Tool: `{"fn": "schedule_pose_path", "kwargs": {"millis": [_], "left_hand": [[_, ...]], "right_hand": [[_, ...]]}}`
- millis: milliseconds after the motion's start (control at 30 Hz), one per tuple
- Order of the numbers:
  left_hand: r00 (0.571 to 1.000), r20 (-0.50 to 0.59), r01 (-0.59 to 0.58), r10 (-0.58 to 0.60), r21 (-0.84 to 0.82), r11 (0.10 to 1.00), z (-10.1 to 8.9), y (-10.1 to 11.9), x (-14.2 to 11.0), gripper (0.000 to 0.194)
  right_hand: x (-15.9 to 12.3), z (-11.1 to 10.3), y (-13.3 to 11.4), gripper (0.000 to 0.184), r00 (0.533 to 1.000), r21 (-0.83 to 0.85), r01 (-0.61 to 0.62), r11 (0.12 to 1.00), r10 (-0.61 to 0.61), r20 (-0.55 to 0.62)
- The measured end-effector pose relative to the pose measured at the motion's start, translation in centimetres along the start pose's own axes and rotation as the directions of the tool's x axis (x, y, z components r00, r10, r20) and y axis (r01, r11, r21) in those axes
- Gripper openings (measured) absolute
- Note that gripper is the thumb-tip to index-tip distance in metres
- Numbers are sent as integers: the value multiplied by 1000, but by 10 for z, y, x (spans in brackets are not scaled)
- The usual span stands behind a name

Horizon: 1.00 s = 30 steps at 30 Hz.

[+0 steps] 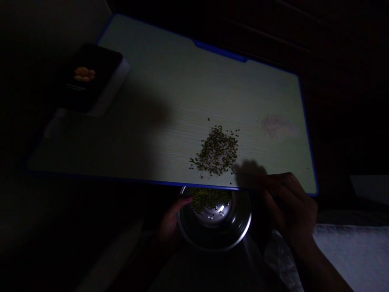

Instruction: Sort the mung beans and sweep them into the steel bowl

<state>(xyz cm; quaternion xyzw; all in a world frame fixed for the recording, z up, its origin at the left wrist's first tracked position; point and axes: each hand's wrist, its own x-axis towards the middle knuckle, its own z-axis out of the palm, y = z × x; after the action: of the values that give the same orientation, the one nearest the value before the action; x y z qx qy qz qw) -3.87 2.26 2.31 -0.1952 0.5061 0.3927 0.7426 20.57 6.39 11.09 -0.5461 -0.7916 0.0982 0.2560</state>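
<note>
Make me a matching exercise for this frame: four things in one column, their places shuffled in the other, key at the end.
Things
1. Metal bowl
2. Dark-topped box
3. Left hand
4. Pinkish powder

Places
A. Toward the right end of the board
B. At the bowl's left side, thumb at the rim
C. Partly under the board's near edge, with green grains inside
D. At the left end of the board

Right pairs: 1-C, 2-D, 3-B, 4-A
</note>
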Motion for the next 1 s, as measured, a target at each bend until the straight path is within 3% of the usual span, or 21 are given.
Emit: {"fn": "schedule_pose_path", "kwargs": {"millis": [133,400,667,833,1000], "left_hand": [[999,11,44,-44,-20,999,0,1,2,17],[1000,-26,15,-15,-5,1000,-8,-1,8,13],[999,-39,9,-10,-27,1000,-1,2,1,13],[998,52,32,-30,-45,998,-3,2,1,15],[998,8,55,-55,-68,996,3,4,-4,19]], "right_hand": [[4,-4,6,33,997,-38,-34,999,31,-65],[7,0,-4,35,997,33,48,998,-49,61],[5,0,-2,38,999,27,39,999,-40,32],[6,1,-4,39,997,38,51,998,-53,49],[1,1,-6,42,995,82,69,994,-74,67]]}}
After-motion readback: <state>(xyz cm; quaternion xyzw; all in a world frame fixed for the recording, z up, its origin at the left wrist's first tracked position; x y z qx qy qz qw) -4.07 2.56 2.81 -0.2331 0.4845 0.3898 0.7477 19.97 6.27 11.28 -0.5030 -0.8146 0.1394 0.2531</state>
